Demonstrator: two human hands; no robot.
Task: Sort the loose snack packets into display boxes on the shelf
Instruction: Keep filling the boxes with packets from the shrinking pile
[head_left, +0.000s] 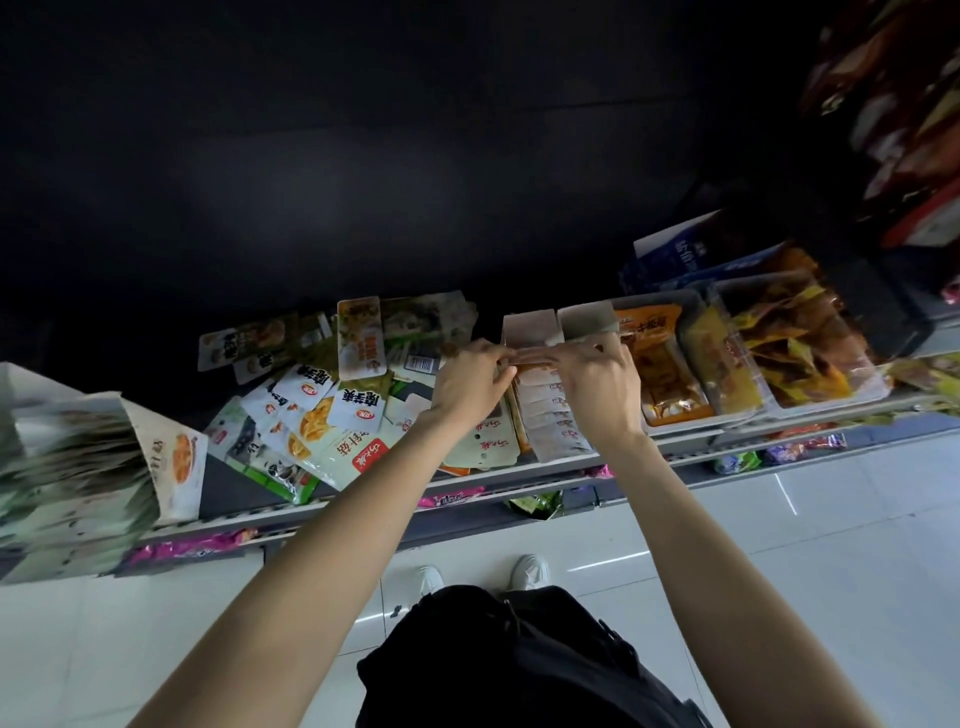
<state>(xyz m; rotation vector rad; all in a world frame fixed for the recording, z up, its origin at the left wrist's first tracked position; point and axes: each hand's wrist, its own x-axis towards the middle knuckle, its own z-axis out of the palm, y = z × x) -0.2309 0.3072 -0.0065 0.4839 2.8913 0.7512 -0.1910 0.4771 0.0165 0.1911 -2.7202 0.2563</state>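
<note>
A: What's far left on the shelf (363, 501)?

B: I see a display box (171, 467) packed w/ pale packets, tipped on its side. Next to it, a pile of loose snack packets (317, 410), white and green, overlapping.

A: And the hands?

B: Left hand (470, 382) and right hand (597, 387) meet at center, both pinching one thin packet (535, 356) by its ends, fingers curled. It's held over an open-flap box (558, 415) w/ a neat row of packets inside.

A: Right of that?

B: Clear trays (748, 410) w/ orange and yellow snacks.
</note>
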